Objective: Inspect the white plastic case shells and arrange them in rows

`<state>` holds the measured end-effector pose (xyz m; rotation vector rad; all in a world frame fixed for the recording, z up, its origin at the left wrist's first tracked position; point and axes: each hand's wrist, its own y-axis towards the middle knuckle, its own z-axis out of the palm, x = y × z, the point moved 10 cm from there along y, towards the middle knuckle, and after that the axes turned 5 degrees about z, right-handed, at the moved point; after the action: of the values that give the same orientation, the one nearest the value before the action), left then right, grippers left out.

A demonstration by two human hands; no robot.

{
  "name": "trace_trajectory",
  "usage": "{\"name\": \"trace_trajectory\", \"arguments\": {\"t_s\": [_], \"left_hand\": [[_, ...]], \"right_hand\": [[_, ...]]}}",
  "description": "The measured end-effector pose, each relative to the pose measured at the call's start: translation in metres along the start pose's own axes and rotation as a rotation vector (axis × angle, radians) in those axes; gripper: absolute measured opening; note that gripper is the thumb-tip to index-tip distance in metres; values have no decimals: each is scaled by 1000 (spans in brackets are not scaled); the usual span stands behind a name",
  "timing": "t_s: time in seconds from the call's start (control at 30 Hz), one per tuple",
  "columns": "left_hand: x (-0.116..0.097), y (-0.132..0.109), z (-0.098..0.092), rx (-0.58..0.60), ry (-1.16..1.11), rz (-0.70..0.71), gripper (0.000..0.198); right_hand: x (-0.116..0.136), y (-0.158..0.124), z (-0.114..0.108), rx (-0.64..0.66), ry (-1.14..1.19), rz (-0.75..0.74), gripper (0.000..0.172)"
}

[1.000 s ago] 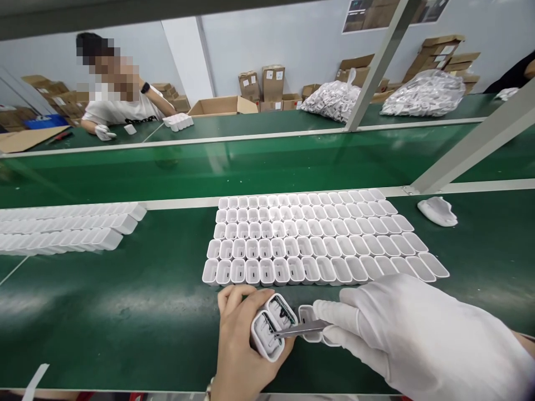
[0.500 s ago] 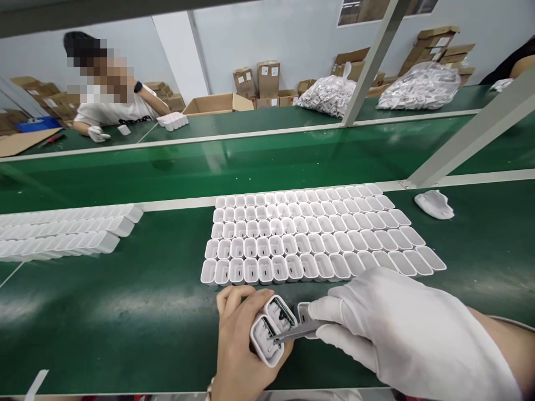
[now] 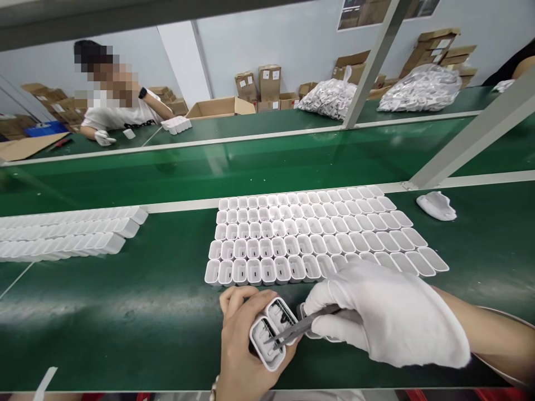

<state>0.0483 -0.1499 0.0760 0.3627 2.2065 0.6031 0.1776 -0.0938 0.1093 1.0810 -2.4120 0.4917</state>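
Two white plastic housings (image 3: 267, 334) are held side by side in the bare left hand (image 3: 246, 345), its fingers (image 3: 232, 298) closed around them just above the green bench mat (image 3: 104, 312); steel tweezers (image 3: 311, 324) are pinched in the white-gloved right hand (image 3: 384, 314), their tips reaching into the nearer housing's open end; a third housing (image 3: 304, 311) is partly hidden under that glove; a block of like housings (image 3: 292, 234) is ranked in rows just beyond; more rows (image 3: 62, 234) are laid to the left, a crumpled white cloth (image 3: 435, 206) to the right; across the bench, a co-worker (image 3: 117, 108) is seated; bagged white parts (image 3: 422, 89) and cardboard boxes (image 3: 258, 89) are set farther back.
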Motion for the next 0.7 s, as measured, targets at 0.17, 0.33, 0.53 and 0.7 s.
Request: {"name": "trace_trajectory", "arguments": {"t_s": [0.17, 0.33, 0.53, 0.7], "left_hand": [[0, 1, 0, -2, -28, 5, 39], [-1, 1, -1, -10, -49, -14, 37], [-1, 1, -2, -40, -69, -14, 35], [-3, 2, 0, -22, -67, 10, 41]], "right_hand": [[3, 1, -3, -24, 4, -23, 16], [6, -2, -6, -62, -26, -26, 16], [9, -8, -3, -43, -68, -34, 19], [2, 2, -2, 17, 148, -31, 21]]}}
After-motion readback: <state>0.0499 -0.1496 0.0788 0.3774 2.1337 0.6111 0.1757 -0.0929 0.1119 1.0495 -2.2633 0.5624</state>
